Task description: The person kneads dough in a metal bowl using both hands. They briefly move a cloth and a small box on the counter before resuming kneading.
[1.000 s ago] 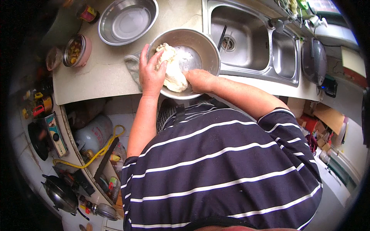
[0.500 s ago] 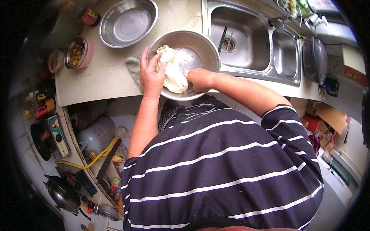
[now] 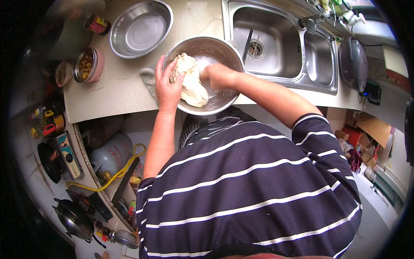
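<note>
A lump of pale, sticky dough (image 3: 192,90) lies against the left side of a deep metal bowl (image 3: 229,55) near the counter's front edge. My left hand (image 3: 168,90) reaches over the bowl's left rim, its fingers spread and its thumb against the dough. Inside the bowl, right of the dough, my right hand (image 3: 221,77) is curled into a fist with the knuckles at the dough's edge. Its fingertips are hidden, so whatever they hold cannot be seen. A greyish cloth (image 3: 148,81) shows beside the bowl, by my left hand.
A wide metal basin (image 3: 142,31) stands at the back left. Further left are a pink container of food (image 3: 98,64) and a jar (image 3: 95,24). To the right is a double sink (image 3: 276,47) with dark chopsticks (image 3: 247,44) in it. Below the counter stands a gas cylinder (image 3: 112,151).
My right fist has moved up and slightly left within the bowl, away from the near wall. My left hand keeps its place at the dough.
</note>
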